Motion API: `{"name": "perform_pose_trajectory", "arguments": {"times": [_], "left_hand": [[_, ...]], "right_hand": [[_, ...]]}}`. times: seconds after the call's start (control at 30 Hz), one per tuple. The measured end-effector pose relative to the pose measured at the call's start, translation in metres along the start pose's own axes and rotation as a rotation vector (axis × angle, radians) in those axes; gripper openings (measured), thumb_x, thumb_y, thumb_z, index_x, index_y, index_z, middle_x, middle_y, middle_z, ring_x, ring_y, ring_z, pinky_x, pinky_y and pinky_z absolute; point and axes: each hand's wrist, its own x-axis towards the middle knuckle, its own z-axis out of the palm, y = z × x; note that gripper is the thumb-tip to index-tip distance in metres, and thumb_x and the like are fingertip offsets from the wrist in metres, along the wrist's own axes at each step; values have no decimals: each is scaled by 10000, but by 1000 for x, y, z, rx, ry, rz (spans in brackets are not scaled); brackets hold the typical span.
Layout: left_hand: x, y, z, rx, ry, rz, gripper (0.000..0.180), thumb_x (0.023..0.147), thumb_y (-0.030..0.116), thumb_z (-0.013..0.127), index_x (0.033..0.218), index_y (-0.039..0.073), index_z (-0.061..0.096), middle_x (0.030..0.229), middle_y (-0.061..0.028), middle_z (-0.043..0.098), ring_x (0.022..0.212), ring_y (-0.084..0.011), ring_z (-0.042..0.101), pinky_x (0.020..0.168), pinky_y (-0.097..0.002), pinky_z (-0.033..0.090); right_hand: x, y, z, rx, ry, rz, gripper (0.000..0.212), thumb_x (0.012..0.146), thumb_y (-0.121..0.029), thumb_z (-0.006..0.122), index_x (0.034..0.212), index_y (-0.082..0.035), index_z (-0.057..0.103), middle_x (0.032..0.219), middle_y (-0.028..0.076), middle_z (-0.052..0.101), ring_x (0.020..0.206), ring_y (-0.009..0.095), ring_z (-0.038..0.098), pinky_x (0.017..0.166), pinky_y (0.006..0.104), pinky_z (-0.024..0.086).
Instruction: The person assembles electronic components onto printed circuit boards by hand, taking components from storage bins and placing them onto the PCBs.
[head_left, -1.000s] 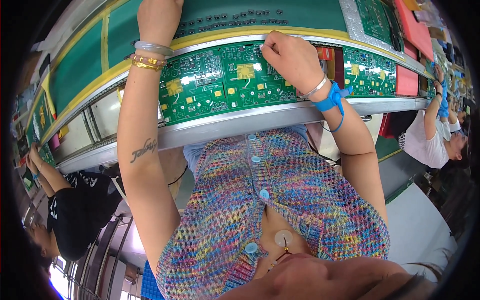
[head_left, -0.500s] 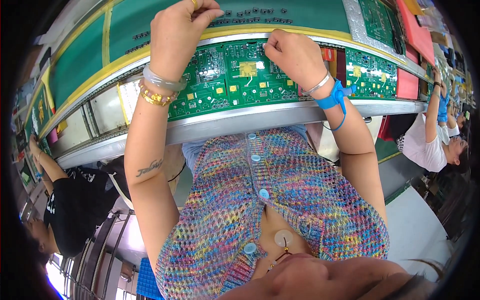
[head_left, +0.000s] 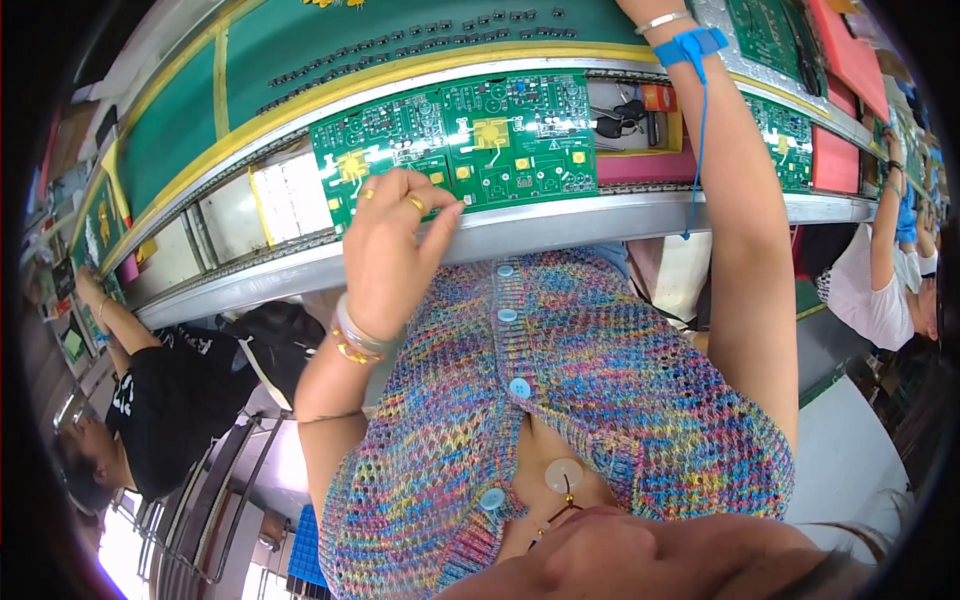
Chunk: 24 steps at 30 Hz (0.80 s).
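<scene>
"Locating the left board (head_left: 385, 140): where does it lie relative to the left hand (head_left: 385, 250)?"

"Directly beyond and partly beneath the fingers, seen from the wearer's side. The hand crosses the near rail (head_left: 540, 230) and covers part of the near edge. Contact with the surface cannot be confirmed."

"State of that grip?"

"Fingers curled, thumb and forefinger tips close together. Whether a part is pinched between them cannot be told. The tips point toward the near left corner of the right board (head_left: 525, 145)."

"Position of the right board?"

"Beside the left board, on the same rail, with a dark seam between the two."

"And the right hand (head_left: 645, 8)?"

"At the upper edge of the view, beyond the far rail (head_left: 400, 88). Its fingers are cut off, so their state and any held item cannot be told. A blue strap (head_left: 690, 45) encircles the wrist; its cord hangs beside the forearm."

"Nearby parts?"

"Black parts (head_left: 430, 43) lie in rows on the green mat (head_left: 300, 40), left of the right hand."
</scene>
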Motion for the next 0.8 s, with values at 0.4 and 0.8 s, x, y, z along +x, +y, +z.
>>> {"name": "perform_pose_trajectory", "arguments": {"times": [0.4,0.8], "left_hand": [[-18,3,31,108,185,-166,108,731,96,710,721,51,612,780,-56,544,745,-229,523,651,-331,435],[-16,-1,36,109,224,-124,99,721,53,708,727,31,612,760,-72,553,716,-231,517,633,-325,432]], "right_hand": [[-13,-43,-28,239,-84,63,79,794,-80,558,806,-20,608,757,167,606,744,350,596,695,414,485],[-47,-67,-70,558,-175,192,67,817,-72,559,835,-9,571,803,172,589,788,359,579,704,414,465]]}}
